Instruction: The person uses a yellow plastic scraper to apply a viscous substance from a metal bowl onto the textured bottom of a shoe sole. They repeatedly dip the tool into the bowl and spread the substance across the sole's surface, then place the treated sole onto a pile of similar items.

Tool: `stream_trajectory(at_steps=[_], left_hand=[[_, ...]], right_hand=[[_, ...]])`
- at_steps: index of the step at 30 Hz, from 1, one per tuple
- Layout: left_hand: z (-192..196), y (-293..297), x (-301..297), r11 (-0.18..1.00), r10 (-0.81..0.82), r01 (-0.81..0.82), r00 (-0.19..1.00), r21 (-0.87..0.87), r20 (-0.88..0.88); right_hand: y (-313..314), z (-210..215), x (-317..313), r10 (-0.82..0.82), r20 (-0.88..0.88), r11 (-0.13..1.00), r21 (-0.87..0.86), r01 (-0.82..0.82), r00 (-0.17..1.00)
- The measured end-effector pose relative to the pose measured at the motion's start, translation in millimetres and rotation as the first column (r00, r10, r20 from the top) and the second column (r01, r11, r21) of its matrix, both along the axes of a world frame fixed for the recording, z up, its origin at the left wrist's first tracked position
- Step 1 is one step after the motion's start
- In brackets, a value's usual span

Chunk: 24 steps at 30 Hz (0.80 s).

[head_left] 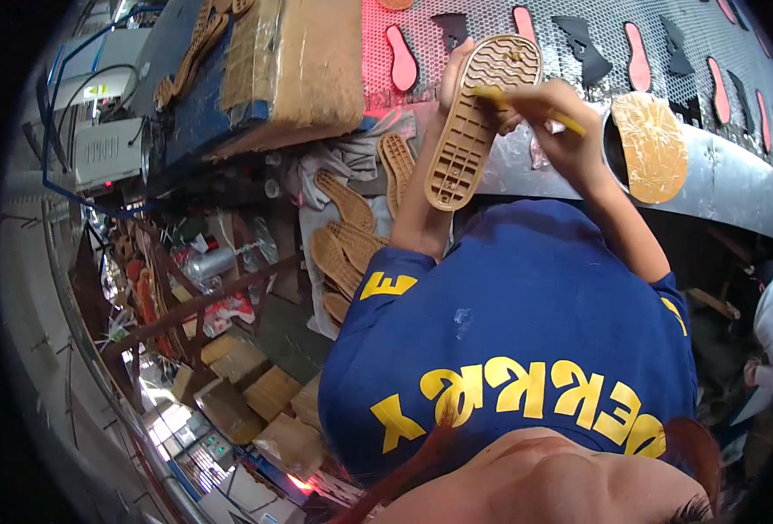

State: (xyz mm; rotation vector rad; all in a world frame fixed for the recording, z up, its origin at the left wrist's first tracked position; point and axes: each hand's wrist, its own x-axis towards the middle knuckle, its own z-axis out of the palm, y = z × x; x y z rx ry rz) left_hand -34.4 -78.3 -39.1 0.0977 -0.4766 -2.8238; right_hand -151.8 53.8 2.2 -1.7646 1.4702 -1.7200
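Sole [467, 148]; left fingers [453, 72] partly behind it

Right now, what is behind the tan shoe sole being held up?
Partly behind the tan shoe sole is the left hand, showing along its left edge; the grey mesh surface lies beyond. The sole hides the rest of that hand and its own far face.
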Motion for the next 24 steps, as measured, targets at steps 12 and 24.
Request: stream_trajectory(at_steps=[12,24], left_hand=[[-45.3,-10.6,-7.9,0.98,0.168,-0.157,0.982,0.119,-0.088],[-169.3,-28.1,16.6,0.932,0.318,-0.353,0.903,0.078,0.288]], right_hand=[[-16.7,-21.9,6.5,0.052,0.122,0.985,0.156,-0.071,0.991],[-18.8,-118.9,-67.4,-0.29,0.677,0.914,0.406,-0.014,0.676]])
